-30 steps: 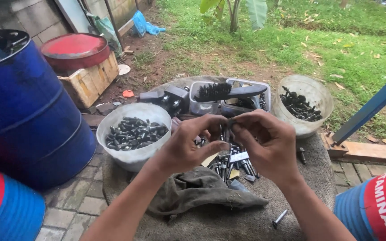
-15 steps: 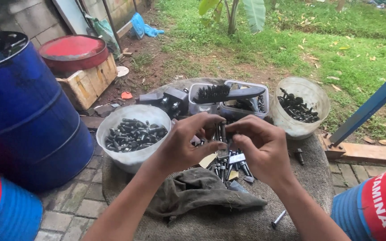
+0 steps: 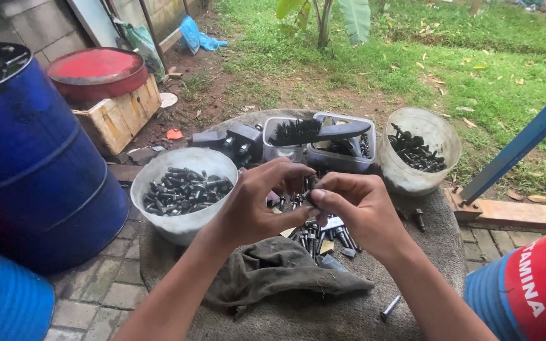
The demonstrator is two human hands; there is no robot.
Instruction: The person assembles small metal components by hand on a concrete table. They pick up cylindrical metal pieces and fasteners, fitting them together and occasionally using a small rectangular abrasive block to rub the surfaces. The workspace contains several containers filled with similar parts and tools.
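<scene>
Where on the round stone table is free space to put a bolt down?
Bare stone table lies right of the right hand, and around the lone bolt. It is crowded between the white bowl, bolt pile and rag.

The left hand [image 3: 251, 211] and right hand [image 3: 358, 211] now sit closer together than a second ago, fingers [image 3: 298, 183] meeting over a small dark bolt [image 3: 311, 189], which seems turned upright between them, though partly hidden.

Blue drum [image 3: 39, 164], red lid [image 3: 96, 66], grey-green rag [image 3: 273, 271], black bolts [image 3: 184, 189]
</scene>
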